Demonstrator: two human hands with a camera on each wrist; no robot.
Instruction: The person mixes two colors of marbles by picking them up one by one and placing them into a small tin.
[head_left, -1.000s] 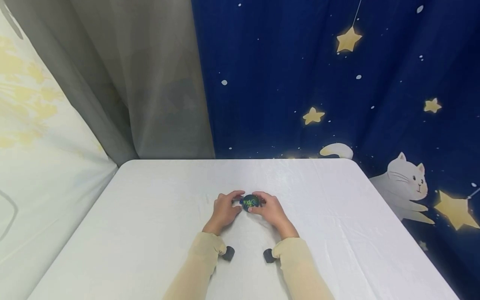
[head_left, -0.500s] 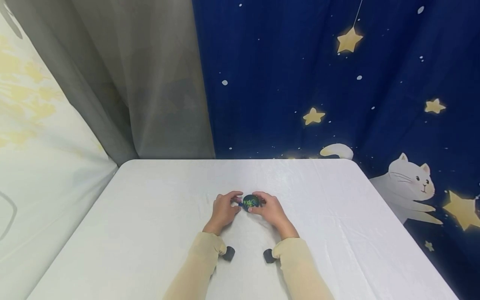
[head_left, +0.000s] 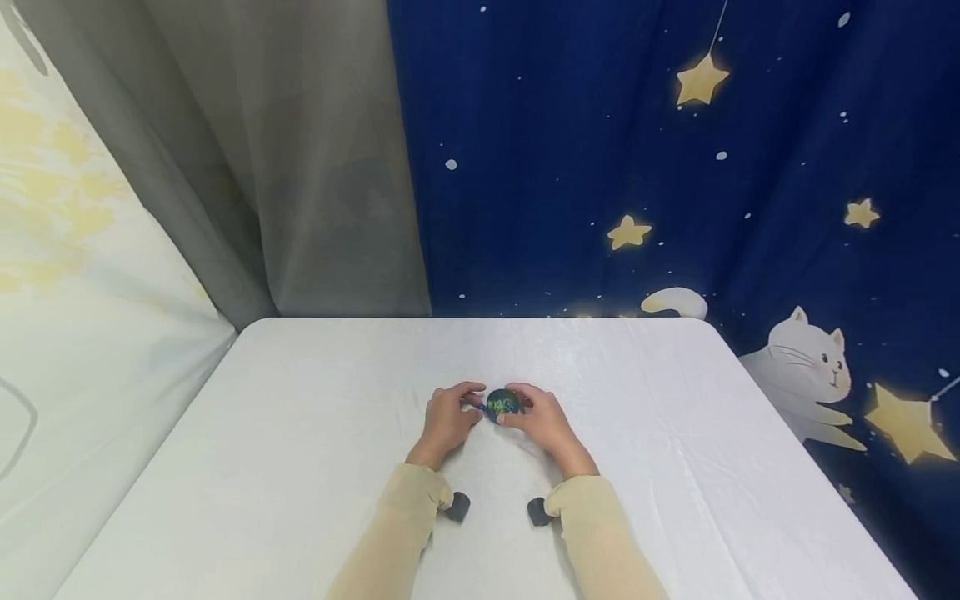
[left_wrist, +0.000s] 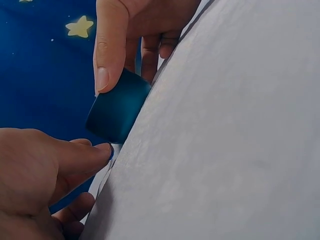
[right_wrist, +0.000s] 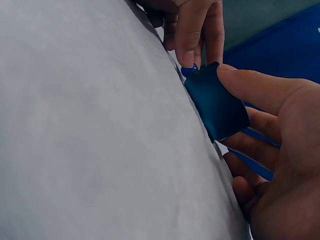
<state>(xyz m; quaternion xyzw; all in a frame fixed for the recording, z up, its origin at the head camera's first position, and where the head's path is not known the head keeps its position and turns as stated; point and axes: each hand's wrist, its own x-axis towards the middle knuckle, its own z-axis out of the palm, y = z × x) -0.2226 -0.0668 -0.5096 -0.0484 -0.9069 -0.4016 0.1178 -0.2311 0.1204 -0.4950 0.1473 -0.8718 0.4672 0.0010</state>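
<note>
A small round teal thing like a tin [head_left: 502,403], its top patterned in bright green, stands on the white table between the hands. My right hand [head_left: 546,420] holds it from the right, thumb at the near side and fingers around the far side. The smooth teal side wall [right_wrist: 216,105] shows in the right wrist view. My left hand [head_left: 448,417] is just left of it, thumb and fingers pinching a small shiny blue bead-like piece [right_wrist: 189,70] beside the wall. Most of that piece is hidden by the fingertips.
The white tabletop [head_left: 315,433] spreads out around both hands. Behind it hang a grey curtain [head_left: 330,167] and a blue curtain [head_left: 540,167] with stars and a cat. A black wrist device [head_left: 457,507] sits at the left cuff, another on the right.
My left hand has drawn slightly to the left, with the blue piece between its fingers. The right hand and the teal tin-like thing have stayed almost in place.
</note>
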